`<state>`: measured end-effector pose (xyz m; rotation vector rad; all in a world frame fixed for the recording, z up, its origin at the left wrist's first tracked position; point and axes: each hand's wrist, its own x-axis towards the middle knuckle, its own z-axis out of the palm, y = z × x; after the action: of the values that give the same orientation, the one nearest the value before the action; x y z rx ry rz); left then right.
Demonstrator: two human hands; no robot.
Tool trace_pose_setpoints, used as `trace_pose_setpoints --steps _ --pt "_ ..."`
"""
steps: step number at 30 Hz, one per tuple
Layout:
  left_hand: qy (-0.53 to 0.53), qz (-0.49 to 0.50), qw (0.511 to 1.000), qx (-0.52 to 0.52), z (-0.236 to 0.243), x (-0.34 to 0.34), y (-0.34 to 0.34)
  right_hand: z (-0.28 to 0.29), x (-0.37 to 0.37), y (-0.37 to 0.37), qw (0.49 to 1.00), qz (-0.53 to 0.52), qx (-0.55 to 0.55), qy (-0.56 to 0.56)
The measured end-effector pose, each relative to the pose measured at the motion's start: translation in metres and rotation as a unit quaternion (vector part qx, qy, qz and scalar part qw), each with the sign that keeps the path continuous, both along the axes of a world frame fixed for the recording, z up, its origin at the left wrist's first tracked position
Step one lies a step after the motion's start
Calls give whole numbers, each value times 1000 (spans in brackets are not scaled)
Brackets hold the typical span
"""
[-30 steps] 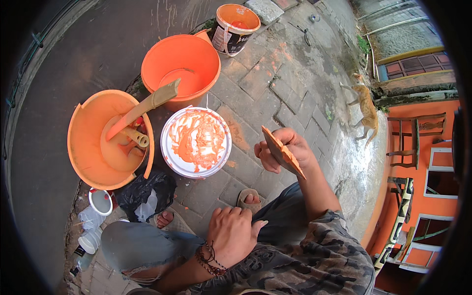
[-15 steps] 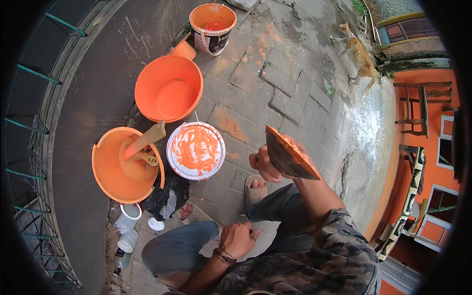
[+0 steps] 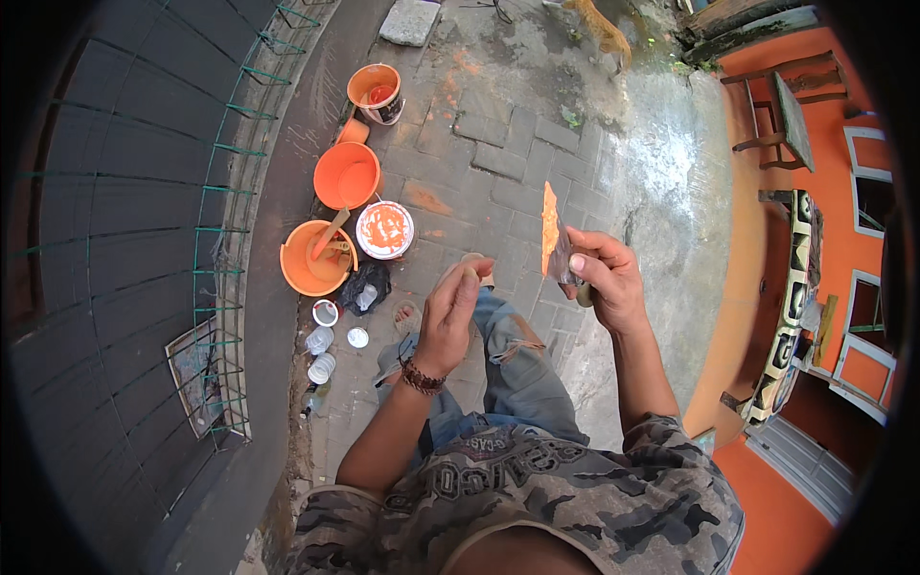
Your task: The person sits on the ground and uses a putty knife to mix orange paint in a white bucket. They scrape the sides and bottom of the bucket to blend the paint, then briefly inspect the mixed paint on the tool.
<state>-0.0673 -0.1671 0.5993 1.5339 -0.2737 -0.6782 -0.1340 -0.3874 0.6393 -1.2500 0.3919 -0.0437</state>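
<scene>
My right hand [image 3: 613, 283] grips a putty knife, thumb pressed against its lower end. The blade stands upright and almost edge-on, with a ridge of thick orange paste [image 3: 550, 230] along it. To its left, apart from the blade, my left hand [image 3: 448, 321] is raised with fingers stretched out and nothing in it. Beyond that hand, on the paving, stands a white pail lid [image 3: 385, 230] smeared with the same orange paste. Beside it is an orange tub [image 3: 297, 259] with a bamboo stick [image 3: 332, 233] leaning in it.
Another orange tub [image 3: 335, 171] and a small bucket [image 3: 374, 86] line the dark wall at left. A black plastic bag [image 3: 366, 287], cups [image 3: 322, 366] and a bottle lie nearer. A cat [image 3: 599, 29] is at the top edge. A wooden chair [image 3: 788, 120] stands by the orange house.
My view has risen, so the tubs look smaller. My left hand has lifted from near my knee and its fingers have straightened. The putty knife has turned edge-on, farther right of the tubs.
</scene>
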Motion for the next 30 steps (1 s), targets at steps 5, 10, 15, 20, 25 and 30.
trace_pose_setpoints --steps 5,10,15,20,25,30 --pt "88 -80 949 -293 130 5 -59 121 -59 12 983 -94 -154 -25" --pt "294 -142 849 -416 175 -43 -59 164 -117 44 957 -174 -229 -39" --pt "366 -151 795 -460 201 -106 -65 190 -178 59 934 -233 -266 -54" --pt "401 -183 756 -484 226 -171 -92 204 -244 50 921 -302 -245 -10" --pt "449 -198 728 -480 228 -234 -135 205 -311 22 904 -354 -237 34" --pt "474 -225 711 -468 227 -284 -176 206 -363 -4 890 -388 -232 62"
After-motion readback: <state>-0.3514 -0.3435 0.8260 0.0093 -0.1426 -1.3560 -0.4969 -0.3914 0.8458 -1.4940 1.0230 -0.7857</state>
